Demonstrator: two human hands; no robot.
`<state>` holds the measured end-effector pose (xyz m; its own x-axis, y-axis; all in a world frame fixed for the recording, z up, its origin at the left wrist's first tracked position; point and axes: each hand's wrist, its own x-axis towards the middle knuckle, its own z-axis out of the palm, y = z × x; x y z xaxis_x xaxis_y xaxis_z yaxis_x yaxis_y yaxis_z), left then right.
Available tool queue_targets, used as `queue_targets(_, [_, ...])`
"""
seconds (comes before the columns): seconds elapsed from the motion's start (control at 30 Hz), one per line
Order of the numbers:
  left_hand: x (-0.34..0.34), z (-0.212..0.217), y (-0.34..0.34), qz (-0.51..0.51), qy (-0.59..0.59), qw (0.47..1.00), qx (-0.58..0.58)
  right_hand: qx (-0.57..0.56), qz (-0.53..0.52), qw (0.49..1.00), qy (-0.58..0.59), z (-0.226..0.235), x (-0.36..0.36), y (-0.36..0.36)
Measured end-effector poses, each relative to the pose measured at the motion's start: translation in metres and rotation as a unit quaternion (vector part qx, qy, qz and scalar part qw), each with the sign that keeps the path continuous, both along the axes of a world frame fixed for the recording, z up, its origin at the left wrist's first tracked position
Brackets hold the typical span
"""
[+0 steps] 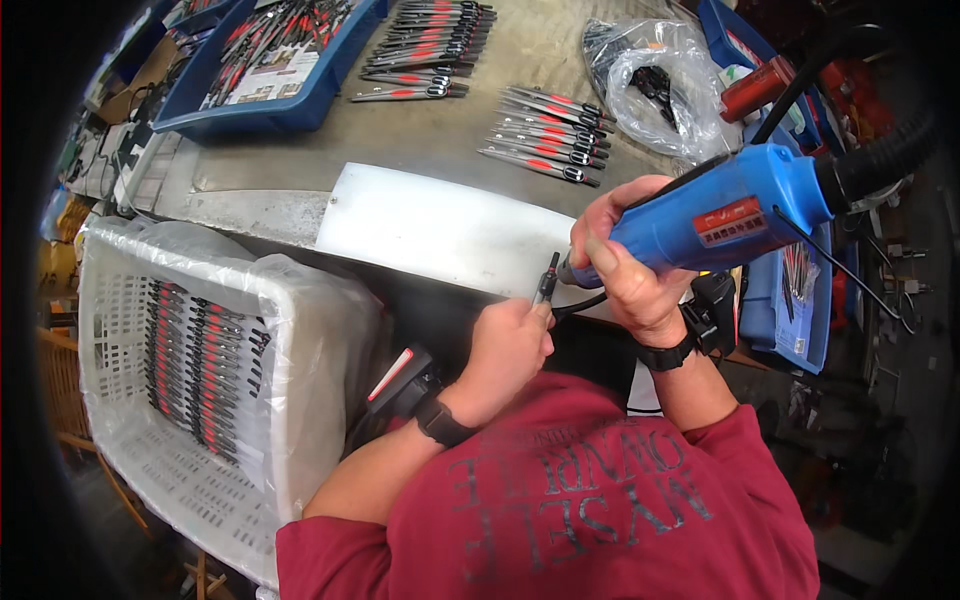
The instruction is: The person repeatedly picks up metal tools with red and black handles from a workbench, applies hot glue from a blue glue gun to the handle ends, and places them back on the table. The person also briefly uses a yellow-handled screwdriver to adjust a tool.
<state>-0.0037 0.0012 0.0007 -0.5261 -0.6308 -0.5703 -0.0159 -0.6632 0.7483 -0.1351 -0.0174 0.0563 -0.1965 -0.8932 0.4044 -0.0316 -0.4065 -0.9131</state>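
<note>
My left hand (505, 345) is closed round a slim pen-shaped tool (547, 282), whose dark end stands up out of the fist. Its lower part is hidden by the fingers. A blue electric screwdriver (690, 222) lies in the grip of my right hand (640, 285), its tip pointing left, close beside the pen-shaped tool. Whether the tip touches it, I cannot tell. Just beyond both hands is a white board (420, 225) along the bench edge. Further back lie two groups of grey and red pen-shaped tools (548, 135), laid side by side.
A white plastic crate (110, 385), lined with clear film, stands at left with rows of similar tools. Back left, a blue tray (235, 122) holds a loose heap of them. A clear bag (690, 125) with black parts lies back right. The screwdriver's black hose (885, 155) runs right.
</note>
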Motion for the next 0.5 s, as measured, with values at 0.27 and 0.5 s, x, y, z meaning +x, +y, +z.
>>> queue_targets(0.27, [-0.0005, 0.0013, -0.0014, -0.015, -0.030, 0.999, -0.007, -0.030, 0.019, 0.999, -0.021, 0.0062, -0.0059, 0.0072])
queue_targets(0.5, [-0.0008, 0.0008, -0.0006, -0.005, -0.017, 1.000, -0.002, -0.031, 0.016, 0.999, -0.024, 0.0030, -0.0063, 0.0073])
